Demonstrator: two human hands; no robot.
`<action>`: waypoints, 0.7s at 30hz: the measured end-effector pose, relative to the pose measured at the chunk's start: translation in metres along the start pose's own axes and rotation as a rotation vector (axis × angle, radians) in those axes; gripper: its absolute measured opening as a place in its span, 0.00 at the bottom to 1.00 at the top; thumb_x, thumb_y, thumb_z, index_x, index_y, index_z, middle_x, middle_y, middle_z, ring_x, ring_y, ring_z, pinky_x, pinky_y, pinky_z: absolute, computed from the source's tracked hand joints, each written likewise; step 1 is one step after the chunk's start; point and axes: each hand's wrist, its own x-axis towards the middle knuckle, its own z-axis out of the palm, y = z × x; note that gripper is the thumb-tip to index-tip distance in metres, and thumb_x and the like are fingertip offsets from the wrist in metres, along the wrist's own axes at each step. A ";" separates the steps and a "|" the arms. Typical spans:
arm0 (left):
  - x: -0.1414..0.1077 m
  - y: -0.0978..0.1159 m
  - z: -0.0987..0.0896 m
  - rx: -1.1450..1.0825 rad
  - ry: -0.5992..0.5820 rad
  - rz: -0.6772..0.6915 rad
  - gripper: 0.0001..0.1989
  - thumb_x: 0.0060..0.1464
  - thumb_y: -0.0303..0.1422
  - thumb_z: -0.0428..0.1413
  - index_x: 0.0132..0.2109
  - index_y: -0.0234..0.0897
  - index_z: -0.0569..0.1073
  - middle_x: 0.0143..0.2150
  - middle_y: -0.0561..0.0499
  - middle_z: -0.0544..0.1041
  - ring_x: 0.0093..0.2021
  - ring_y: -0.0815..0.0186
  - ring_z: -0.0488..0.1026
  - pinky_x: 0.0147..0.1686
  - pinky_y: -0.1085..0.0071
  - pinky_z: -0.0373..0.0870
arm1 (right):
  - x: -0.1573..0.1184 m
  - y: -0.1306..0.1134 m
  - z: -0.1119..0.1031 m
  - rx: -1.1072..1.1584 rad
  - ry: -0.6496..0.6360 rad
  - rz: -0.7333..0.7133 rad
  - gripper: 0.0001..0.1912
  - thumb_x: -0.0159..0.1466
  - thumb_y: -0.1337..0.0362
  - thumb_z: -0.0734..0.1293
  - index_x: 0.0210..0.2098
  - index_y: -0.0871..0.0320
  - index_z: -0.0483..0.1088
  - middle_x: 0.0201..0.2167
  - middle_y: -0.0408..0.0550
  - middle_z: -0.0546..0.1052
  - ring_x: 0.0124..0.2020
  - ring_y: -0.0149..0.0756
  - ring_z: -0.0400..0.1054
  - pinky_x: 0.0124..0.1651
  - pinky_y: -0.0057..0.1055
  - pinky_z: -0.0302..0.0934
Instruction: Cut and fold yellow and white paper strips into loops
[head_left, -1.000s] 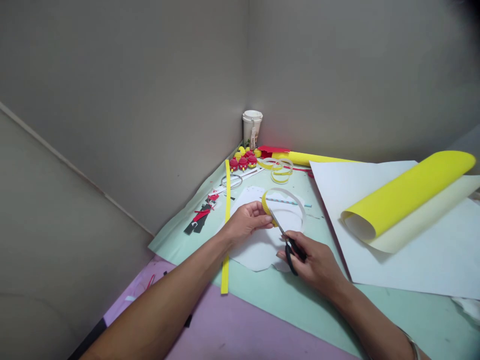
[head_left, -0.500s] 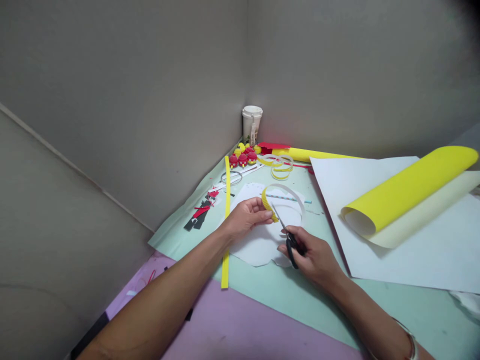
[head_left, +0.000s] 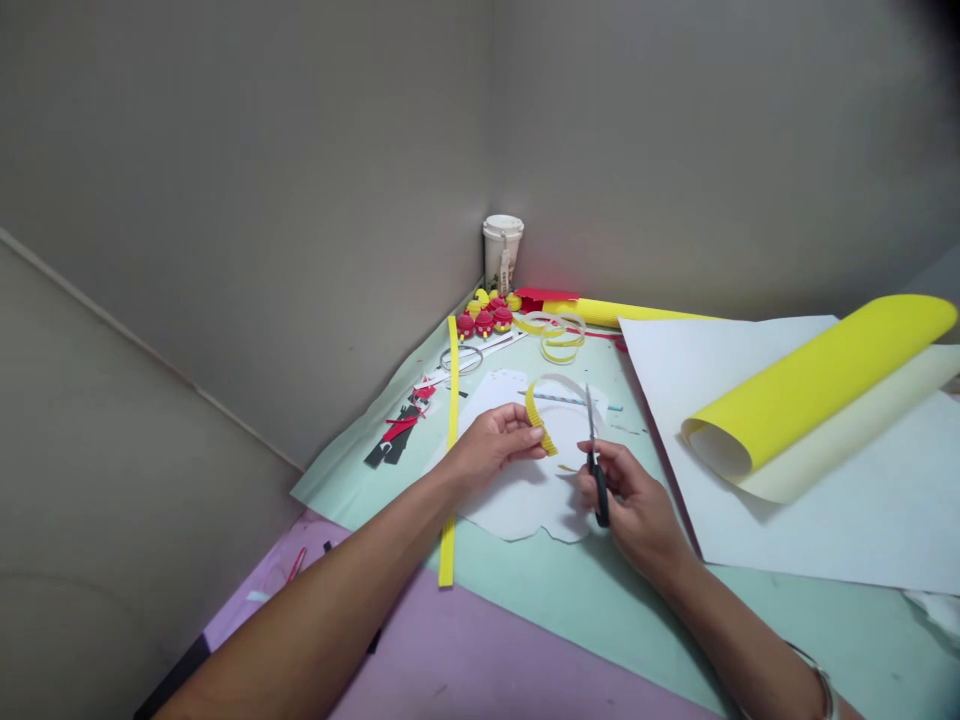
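Note:
My left hand pinches a curled yellow corrugated paper strip near one end, and its pale back arcs away to the right. My right hand holds black-handled scissors with the blades pointing up, apart from the strip. Below both hands lies a white paper sheet with a ragged edge. A small yellow scrap is on it, between the hands. A blue patterned pencil lies behind the curled strip. Another long, flat yellow strip passes under my left forearm.
Small red and yellow paper balls sit near a lidded white cup in the corner. Yellow paper coils lie nearby. Black and red scraps are at left. A yellow paper roll rests on large white sheets at right.
The scissors have moved right, away from the strip's end, and turned more upright. A small yellow scrap now lies on the white paper. My left hand still holds the strip.

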 end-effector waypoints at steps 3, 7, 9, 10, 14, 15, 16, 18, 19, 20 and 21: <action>-0.002 -0.002 0.004 0.037 -0.018 -0.015 0.18 0.45 0.36 0.69 0.39 0.32 0.73 0.36 0.48 0.77 0.35 0.69 0.75 0.40 0.72 0.70 | 0.003 0.004 0.002 0.154 0.027 0.016 0.24 0.60 0.53 0.70 0.52 0.55 0.63 0.35 0.47 0.75 0.33 0.35 0.70 0.36 0.32 0.66; -0.005 -0.007 0.009 0.149 -0.048 -0.001 0.16 0.46 0.37 0.68 0.38 0.32 0.74 0.33 0.49 0.77 0.32 0.70 0.74 0.36 0.72 0.69 | 0.005 0.005 0.005 0.195 0.055 0.010 0.26 0.58 0.54 0.72 0.52 0.54 0.63 0.38 0.49 0.76 0.36 0.37 0.72 0.36 0.32 0.67; -0.006 -0.009 0.011 0.202 -0.077 -0.002 0.15 0.47 0.37 0.67 0.38 0.32 0.74 0.32 0.49 0.77 0.30 0.70 0.73 0.35 0.72 0.68 | 0.005 0.005 0.006 0.184 0.071 -0.001 0.25 0.58 0.55 0.72 0.51 0.54 0.64 0.37 0.48 0.76 0.35 0.36 0.71 0.35 0.32 0.66; -0.007 -0.010 0.012 0.221 -0.090 -0.003 0.15 0.47 0.37 0.67 0.38 0.32 0.74 0.32 0.49 0.77 0.30 0.70 0.73 0.35 0.72 0.67 | 0.005 0.004 0.005 0.177 0.077 0.002 0.25 0.58 0.56 0.72 0.51 0.54 0.64 0.36 0.47 0.76 0.34 0.35 0.71 0.34 0.31 0.65; -0.008 -0.010 0.013 0.249 -0.113 0.010 0.15 0.47 0.38 0.66 0.38 0.33 0.75 0.34 0.48 0.78 0.32 0.68 0.73 0.36 0.72 0.67 | 0.003 0.002 0.004 0.163 0.078 0.060 0.24 0.57 0.56 0.73 0.50 0.55 0.65 0.29 0.43 0.74 0.28 0.32 0.66 0.30 0.30 0.60; -0.008 -0.010 0.013 0.254 -0.111 0.017 0.15 0.48 0.38 0.66 0.38 0.33 0.75 0.34 0.48 0.77 0.33 0.68 0.73 0.37 0.72 0.67 | 0.003 0.002 0.004 0.168 0.066 0.073 0.24 0.57 0.56 0.73 0.50 0.55 0.65 0.29 0.42 0.74 0.27 0.32 0.66 0.30 0.29 0.60; -0.008 -0.009 0.013 0.260 -0.104 0.026 0.14 0.48 0.38 0.66 0.38 0.33 0.75 0.34 0.48 0.77 0.33 0.68 0.72 0.37 0.72 0.67 | 0.003 0.002 0.004 0.174 0.054 0.084 0.24 0.58 0.56 0.73 0.50 0.55 0.65 0.28 0.42 0.74 0.27 0.31 0.65 0.31 0.29 0.59; -0.008 -0.006 0.012 0.264 -0.073 0.050 0.14 0.49 0.39 0.65 0.38 0.34 0.75 0.33 0.50 0.76 0.33 0.69 0.72 0.37 0.72 0.67 | 0.002 0.002 0.004 0.185 0.030 0.100 0.23 0.58 0.56 0.72 0.50 0.54 0.65 0.28 0.41 0.73 0.27 0.31 0.65 0.31 0.30 0.59; -0.008 -0.005 0.011 0.260 -0.051 0.066 0.14 0.49 0.39 0.65 0.38 0.34 0.75 0.33 0.51 0.76 0.32 0.69 0.71 0.36 0.72 0.67 | 0.002 0.002 0.004 0.190 0.018 0.106 0.23 0.58 0.56 0.72 0.50 0.54 0.65 0.28 0.41 0.73 0.28 0.31 0.65 0.31 0.30 0.59; -0.008 -0.003 0.009 0.253 -0.027 0.082 0.14 0.49 0.39 0.65 0.39 0.34 0.75 0.34 0.51 0.76 0.33 0.69 0.71 0.36 0.72 0.67 | 0.002 0.001 0.004 0.197 0.006 0.114 0.23 0.58 0.56 0.72 0.50 0.54 0.66 0.27 0.40 0.72 0.27 0.31 0.64 0.31 0.29 0.58; -0.007 -0.002 0.008 0.243 -0.001 0.097 0.14 0.49 0.39 0.65 0.39 0.34 0.76 0.35 0.51 0.76 0.33 0.69 0.71 0.36 0.72 0.67 | 0.001 0.001 0.005 0.204 -0.010 0.125 0.23 0.57 0.56 0.73 0.49 0.55 0.66 0.26 0.40 0.72 0.27 0.31 0.64 0.31 0.29 0.58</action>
